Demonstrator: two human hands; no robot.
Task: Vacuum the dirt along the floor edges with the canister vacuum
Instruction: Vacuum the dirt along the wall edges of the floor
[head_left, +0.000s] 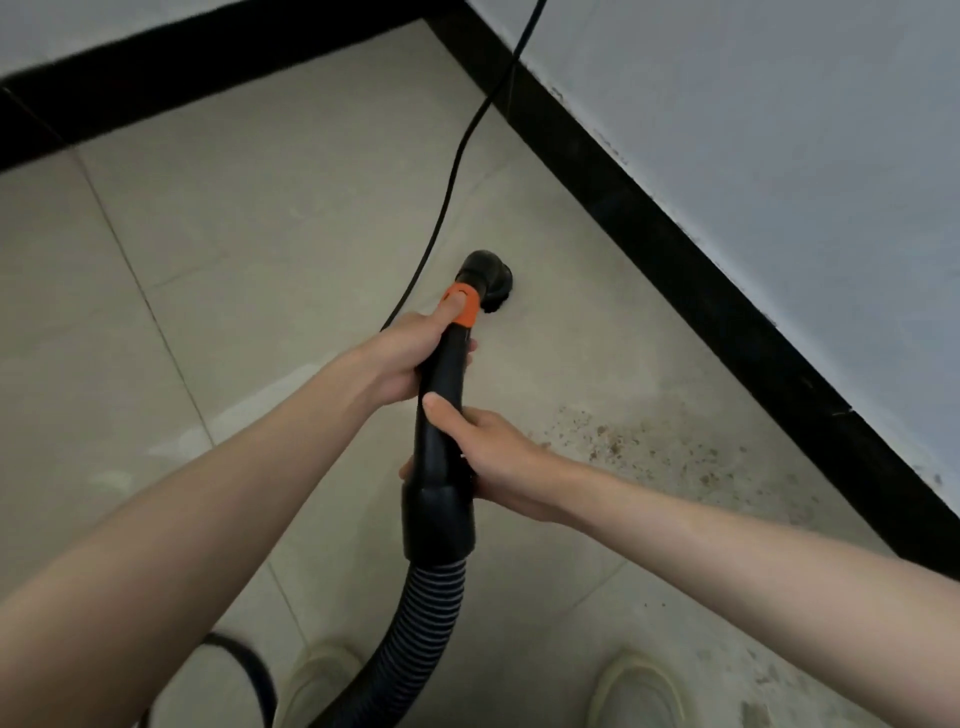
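Both hands hold the black vacuum wand (441, 415). My left hand (410, 358) grips its upper part, thumb on the orange collar (460, 304). My right hand (488, 457) grips the wand lower down, just above the wide black cuff (438, 519) where the ribbed hose (415, 623) joins. The round black brush nozzle (491, 283) sits low over or on the beige tiled floor (260, 260). Brown dirt specks (649, 441) lie scattered to the right of the nozzle, near the black skirting (727, 312). The canister is out of view.
A black power cord (457, 166) runs from the right wall down across the floor behind my left hand. Black skirting lines both walls and meets in a corner at the top. My two light shoes (639, 686) stand at the bottom edge. Another cord loop (244, 660) lies bottom left.
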